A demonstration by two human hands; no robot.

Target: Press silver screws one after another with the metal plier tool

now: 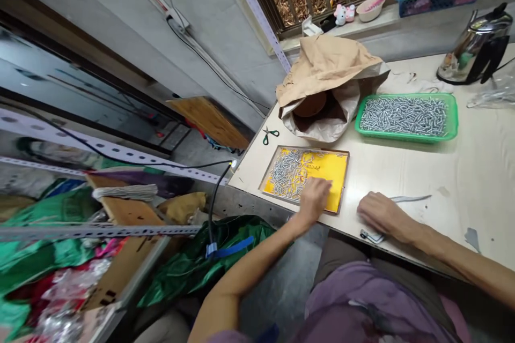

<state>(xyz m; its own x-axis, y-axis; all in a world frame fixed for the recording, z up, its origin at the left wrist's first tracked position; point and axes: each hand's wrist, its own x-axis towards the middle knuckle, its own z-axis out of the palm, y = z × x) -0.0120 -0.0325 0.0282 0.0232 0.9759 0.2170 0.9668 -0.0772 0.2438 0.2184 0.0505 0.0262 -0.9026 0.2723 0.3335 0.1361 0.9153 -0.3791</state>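
Note:
My left hand (314,199) is over the right part of a shallow tray (345,182) with a yellow bottom; its fingers are bent and blurred, and what they hold is hidden. Many small silvery metal pieces (287,171) lie heaped in the tray's left part, with a few scattered near its top. My right hand (378,211) rests on the table to the right of the tray, fingers curled under and their tips hidden. A thin grey strap-like item (410,199) lies beside it, and a small metal tool (372,236) sits just below it at the table edge.
Behind the tray stands an open brown paper bag (333,69). A green basket (453,118) full of similar metal pieces is at the back right, near a kettle (475,45). Green-handled scissors (266,139) lie near the left edge. A black cable (215,193) hangs left of the table.

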